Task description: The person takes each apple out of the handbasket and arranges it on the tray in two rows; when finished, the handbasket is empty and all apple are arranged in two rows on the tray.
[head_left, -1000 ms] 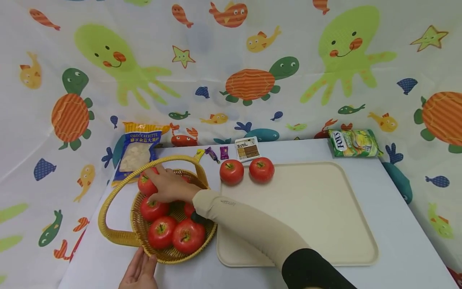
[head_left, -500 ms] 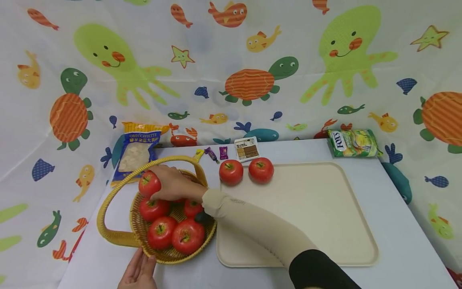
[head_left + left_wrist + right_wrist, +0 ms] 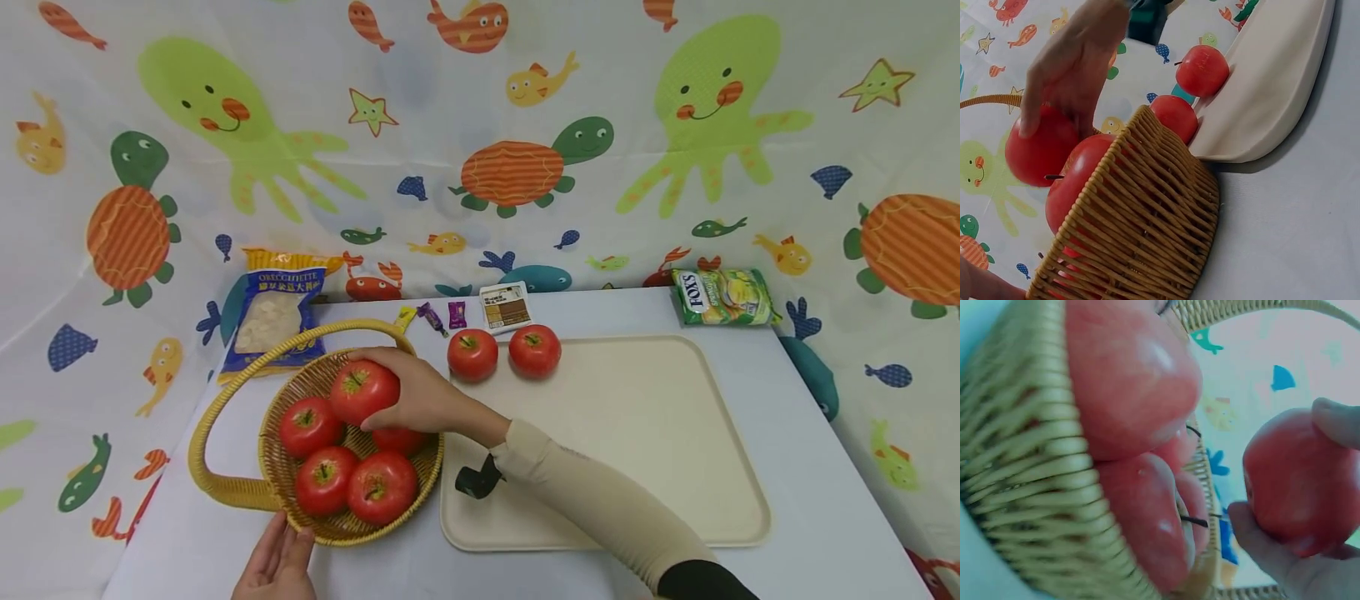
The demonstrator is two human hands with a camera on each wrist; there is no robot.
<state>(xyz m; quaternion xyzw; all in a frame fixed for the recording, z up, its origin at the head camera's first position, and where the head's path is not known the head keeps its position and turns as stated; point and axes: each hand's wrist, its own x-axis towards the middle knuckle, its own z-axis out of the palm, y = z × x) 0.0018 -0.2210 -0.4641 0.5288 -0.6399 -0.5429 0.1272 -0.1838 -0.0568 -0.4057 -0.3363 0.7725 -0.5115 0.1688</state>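
Note:
My right hand [image 3: 420, 396] grips a red tomato [image 3: 364, 391] and holds it lifted over the wicker basket [image 3: 225, 487]; the wrist view shows the fingers curled round that tomato [image 3: 1300, 481]. Several more tomatoes [image 3: 352, 483] lie in the basket. My left hand [image 3: 276, 567] rests flat against the basket's near rim at the table's front edge. Two tomatoes [image 3: 472, 354] [image 3: 534, 351] sit at the far left corner of the beige tray [image 3: 645, 442].
A blue pasta bag [image 3: 276, 321] leans at the back left. Small candies [image 3: 435, 317] and a little box [image 3: 504, 307] lie behind the tray. A green Fox's sweet bag [image 3: 722, 296] sits at the back right. A patterned curtain surrounds the table.
My right hand has lifted the tomato out of the basket's far left side and carried it up and to the right. The left hand has stayed at the rim.

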